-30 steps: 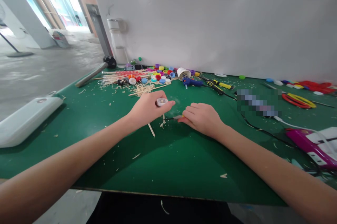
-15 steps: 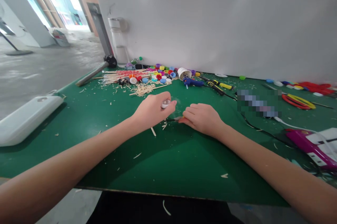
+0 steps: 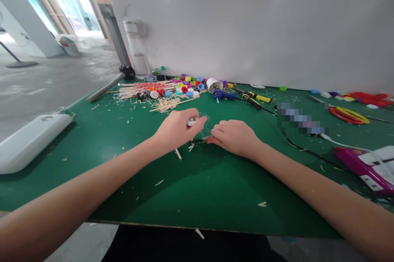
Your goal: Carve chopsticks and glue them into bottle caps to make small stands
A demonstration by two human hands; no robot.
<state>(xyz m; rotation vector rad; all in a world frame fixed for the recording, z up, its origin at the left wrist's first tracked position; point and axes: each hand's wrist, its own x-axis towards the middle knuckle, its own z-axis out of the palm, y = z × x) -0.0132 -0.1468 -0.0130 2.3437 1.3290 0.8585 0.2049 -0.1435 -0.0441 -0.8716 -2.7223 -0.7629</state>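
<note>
My left hand (image 3: 177, 128) is closed around a small white bottle cap (image 3: 191, 121), pinched between thumb and fingers just above the green table (image 3: 197, 188). My right hand (image 3: 235, 137) rests on the table beside it, fingers curled around a thin dark tool (image 3: 203, 139) whose tip points left toward the cap. A short wooden stick (image 3: 177, 153) and wood shavings lie under my left hand.
Behind the hands lie several coloured bottle caps (image 3: 186, 85), wooden sticks (image 3: 144, 87), a tipped paper cup (image 3: 214, 85), a blue glue gun (image 3: 224, 95), screwdrivers (image 3: 257, 99) and a hammer (image 3: 109, 83). A white case (image 3: 30, 141) sits left, a pink-white device (image 3: 366, 165) right, with black cable.
My left hand has tipped the white cap from facing up to lying more sideways in the fingers and lowered it slightly toward the tool tip. My right hand has stayed in place.
</note>
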